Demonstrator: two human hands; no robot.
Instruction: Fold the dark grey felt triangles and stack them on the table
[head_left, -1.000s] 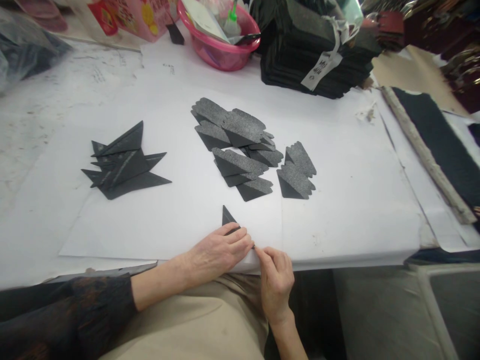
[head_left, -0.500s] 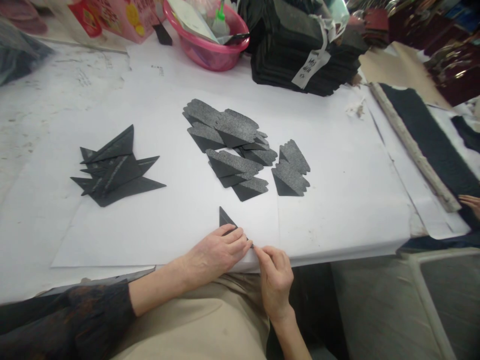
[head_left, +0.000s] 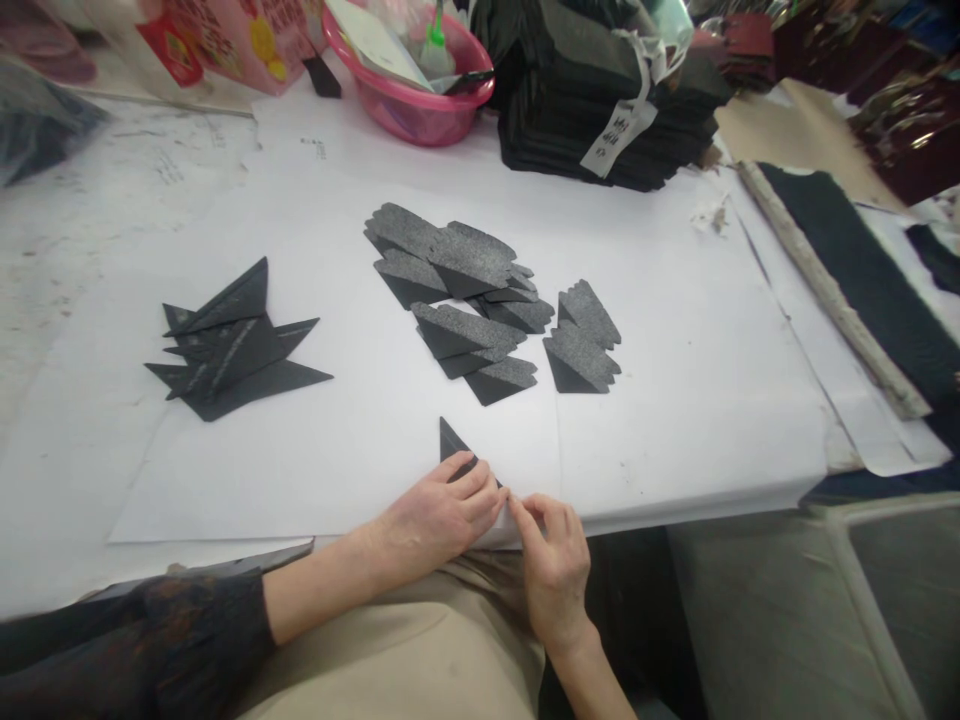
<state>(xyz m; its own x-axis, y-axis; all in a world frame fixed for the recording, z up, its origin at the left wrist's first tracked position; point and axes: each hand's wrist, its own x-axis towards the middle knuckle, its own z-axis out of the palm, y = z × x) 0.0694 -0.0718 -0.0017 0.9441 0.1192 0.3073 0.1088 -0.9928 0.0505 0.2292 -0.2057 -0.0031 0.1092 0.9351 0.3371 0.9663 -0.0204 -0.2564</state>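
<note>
A small black folded triangular piece (head_left: 454, 441) lies at the table's near edge, its pointed end showing beyond my fingers. My left hand (head_left: 446, 508) presses on it from above, fingers closed along its edge. At the piece's lower right corner, my right hand (head_left: 553, 560) pinches the tip between thumb and forefinger. Farther back lie several overlapping grey-speckled pieces with black corners (head_left: 472, 260), and a smaller group of them (head_left: 585, 340) sits to their right. A heap of black folded triangles (head_left: 232, 350) is on the left.
White paper (head_left: 360, 440) covers the tabletop. At the back stand a pink basin (head_left: 420, 118) with odds and ends and a tied stack of black pieces (head_left: 600, 100) with a paper tag. A long pale strip (head_left: 832, 290) beside dark cloth (head_left: 870, 270) lies on the right.
Both hands stay at the same corner of the black piece, with only slight finger movement. The view has shifted a little. Another person's hand at the right edge has gone out of view.
</note>
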